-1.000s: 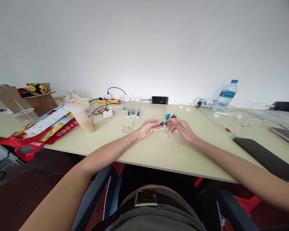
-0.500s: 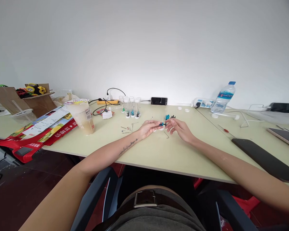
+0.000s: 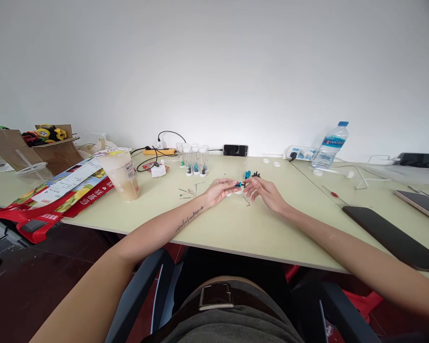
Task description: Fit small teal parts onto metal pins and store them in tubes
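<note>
Right hand (image 3: 266, 192) curled slightly tighter on the small blue part (image 3: 240, 184), whole view slid faintly toward 9 o'clock

Two hands (image 3: 219, 189) (image 3: 266, 191), one bottle (image 3: 331, 145), one cup (image 3: 120, 175)

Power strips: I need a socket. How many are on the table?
2. Yellow plastic power strip left of the clear capped vials; white plastic power strip beside the clear water bottle. Clutter may hide more.
</note>
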Demonstrator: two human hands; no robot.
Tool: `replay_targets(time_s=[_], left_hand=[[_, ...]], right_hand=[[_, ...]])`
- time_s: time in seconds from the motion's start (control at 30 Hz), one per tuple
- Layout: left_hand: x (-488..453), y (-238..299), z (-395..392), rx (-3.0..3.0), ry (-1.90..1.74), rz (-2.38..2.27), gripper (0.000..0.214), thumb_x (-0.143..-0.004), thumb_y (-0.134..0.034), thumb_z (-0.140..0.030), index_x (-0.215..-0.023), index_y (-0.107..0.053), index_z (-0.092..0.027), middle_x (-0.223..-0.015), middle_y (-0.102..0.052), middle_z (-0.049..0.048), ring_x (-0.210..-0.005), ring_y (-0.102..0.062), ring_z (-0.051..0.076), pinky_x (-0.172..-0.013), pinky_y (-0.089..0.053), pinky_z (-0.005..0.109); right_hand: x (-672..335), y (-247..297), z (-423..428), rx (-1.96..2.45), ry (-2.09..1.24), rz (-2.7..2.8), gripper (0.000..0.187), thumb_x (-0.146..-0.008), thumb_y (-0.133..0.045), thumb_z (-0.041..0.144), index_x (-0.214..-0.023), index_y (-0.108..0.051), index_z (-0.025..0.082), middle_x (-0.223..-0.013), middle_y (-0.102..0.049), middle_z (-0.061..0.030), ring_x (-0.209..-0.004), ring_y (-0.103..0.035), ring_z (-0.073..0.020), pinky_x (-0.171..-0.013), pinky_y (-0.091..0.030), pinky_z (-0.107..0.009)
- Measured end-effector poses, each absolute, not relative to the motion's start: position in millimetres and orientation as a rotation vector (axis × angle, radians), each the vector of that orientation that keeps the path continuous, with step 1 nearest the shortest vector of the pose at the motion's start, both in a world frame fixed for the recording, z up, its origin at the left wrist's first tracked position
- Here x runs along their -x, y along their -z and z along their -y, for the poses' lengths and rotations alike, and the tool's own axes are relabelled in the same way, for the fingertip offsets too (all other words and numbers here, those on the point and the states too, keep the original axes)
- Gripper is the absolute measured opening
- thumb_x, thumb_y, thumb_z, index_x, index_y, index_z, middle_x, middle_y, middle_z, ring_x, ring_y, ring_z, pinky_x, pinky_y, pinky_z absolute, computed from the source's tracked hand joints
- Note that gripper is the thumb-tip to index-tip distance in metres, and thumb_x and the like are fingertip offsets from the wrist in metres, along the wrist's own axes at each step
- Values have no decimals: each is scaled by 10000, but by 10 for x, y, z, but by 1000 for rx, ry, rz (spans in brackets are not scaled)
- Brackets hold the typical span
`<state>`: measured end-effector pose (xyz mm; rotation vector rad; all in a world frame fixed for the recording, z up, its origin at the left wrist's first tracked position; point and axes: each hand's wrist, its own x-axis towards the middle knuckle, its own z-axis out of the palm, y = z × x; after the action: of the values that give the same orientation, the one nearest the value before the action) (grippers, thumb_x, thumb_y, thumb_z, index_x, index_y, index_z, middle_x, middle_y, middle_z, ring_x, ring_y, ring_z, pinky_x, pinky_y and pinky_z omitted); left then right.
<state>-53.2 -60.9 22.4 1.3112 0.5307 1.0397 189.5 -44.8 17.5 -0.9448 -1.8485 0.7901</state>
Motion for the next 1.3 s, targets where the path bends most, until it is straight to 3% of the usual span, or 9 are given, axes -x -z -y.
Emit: replay_targets(time_s=[0.37,0.73,0.93,1.3], left_hand=[[521,-345,746,-1345,-1021,-504,220,-708,-624,-185,-927,-638,-179,-1097,-617,89,-1245,-387,183,-1004,-299,265],[495,-690,1093,-1473,-958,-421,294,-703,-626,-101,-978,-646,-201,-1163,-583,49,-1299,-317,146,-1032,-267,198],[405,-399,711,-1329,-1022,-453,275,-678,-641,-106,-938,-653,-196,-1087,-623,75,-1254,-387,185,-999,-332,274],[221,-125,207,-1398,-1090,-446,268,-622,-681,-53,-867,-686,-162,-1128,-601,72,-1189,-449,175,-1024,-300,226]], right_hand=[[-1897,-176,444,925,-802,1853,455,-860,-376,533,-978,-595,152,-858,-633,-101,-665,-595,-156,-560,-507,-297],[-1879,-180,447,937,-685,1875,403,-828,-473,497,-1063,-559,182,-832,-618,-67,-736,-594,-177,-576,-529,-312],[-1873,-177,443,935,-698,1863,435,-844,-405,536,-1004,-602,182,-840,-612,-77,-743,-598,-178,-560,-530,-301],[-1883,-165,436,947,-702,1852,443,-856,-372,542,-997,-586,181,-841,-613,-78,-730,-601,-173,-570,-533,-301]])
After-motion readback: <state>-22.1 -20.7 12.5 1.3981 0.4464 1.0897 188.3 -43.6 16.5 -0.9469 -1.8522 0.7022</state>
